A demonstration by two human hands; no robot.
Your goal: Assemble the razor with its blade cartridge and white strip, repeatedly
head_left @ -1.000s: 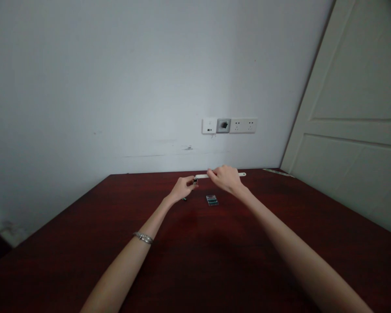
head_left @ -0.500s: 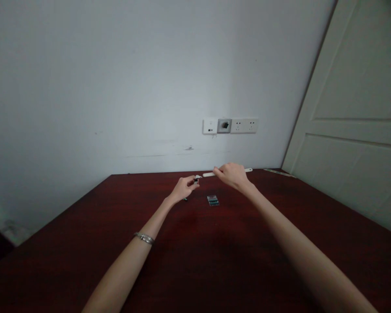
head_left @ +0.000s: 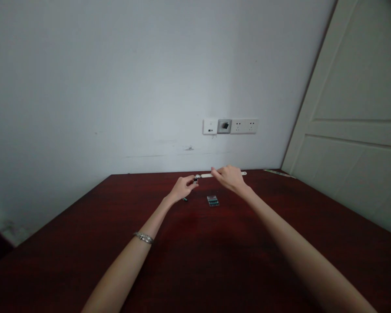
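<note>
Near the far part of the table, my left hand [head_left: 181, 187] is closed in a pinch around a small dark and whitish piece [head_left: 196, 179]; its kind is too small to tell. My right hand [head_left: 230, 177] is wrapped round a long, slim white handle [head_left: 207, 175] with a hole at its outer end. The handle's inner tip points left and lies beside the small piece; I cannot tell whether they touch. Below and between the hands lies a small clear case [head_left: 213, 200] with dark green contents. A small dark object [head_left: 184, 199] rests under my left wrist, partly hidden.
The dark red wooden table [head_left: 189, 261] reaches back to a white wall [head_left: 150, 87]. Sockets and a switch plate [head_left: 244, 125] sit on the wall. A thin pale strip [head_left: 278, 173] lies at the table's far right corner, beside a white panelled door [head_left: 355, 121].
My right hand has moved slightly left with the white handle, bringing its tip up to the small piece. My left hand has stayed almost in place.
</note>
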